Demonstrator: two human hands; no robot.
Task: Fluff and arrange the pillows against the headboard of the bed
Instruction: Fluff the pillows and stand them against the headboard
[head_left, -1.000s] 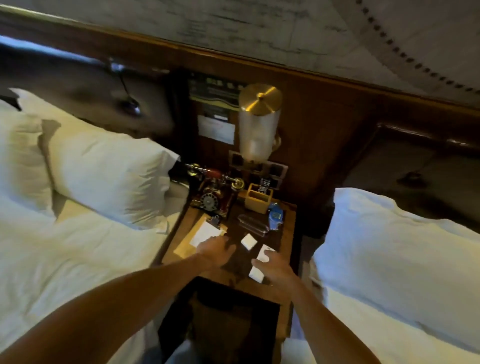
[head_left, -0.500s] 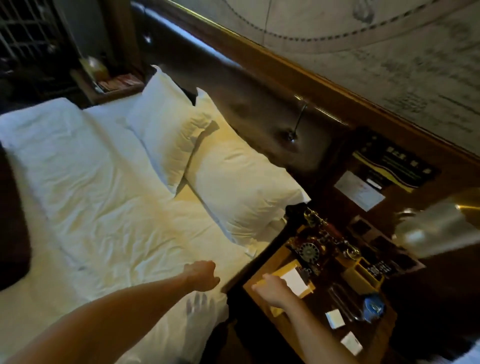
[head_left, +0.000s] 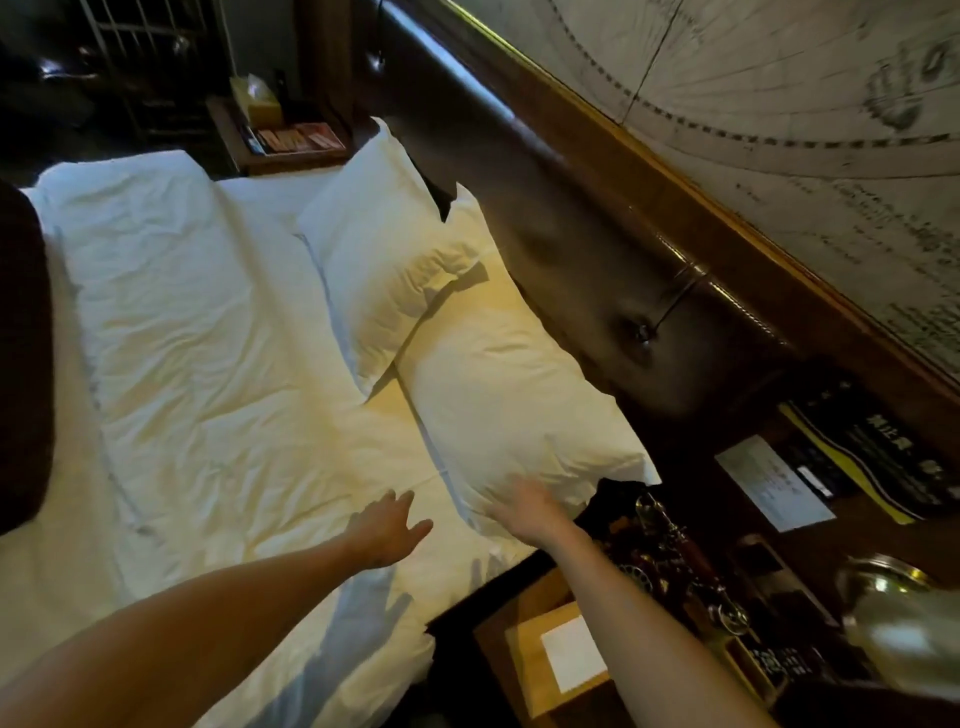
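Reaching with spread fingers: left hand (head_left: 388, 527) over the sheet (head_left: 208, 364), right hand (head_left: 524, 506) at the near pillow (head_left: 509, 395) by the bed's edge.

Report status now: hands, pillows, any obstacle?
Left hand open above sheet, holding nothing. Right hand open, blurred, at near pillow. Far pillow overlaps it, both against headboard. No obstacle.

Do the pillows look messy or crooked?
Yes. The far pillow lies tilted and overlaps the near pillow at their shared corner, so they are not in a neat row along the headboard. The duvet is wrinkled too.
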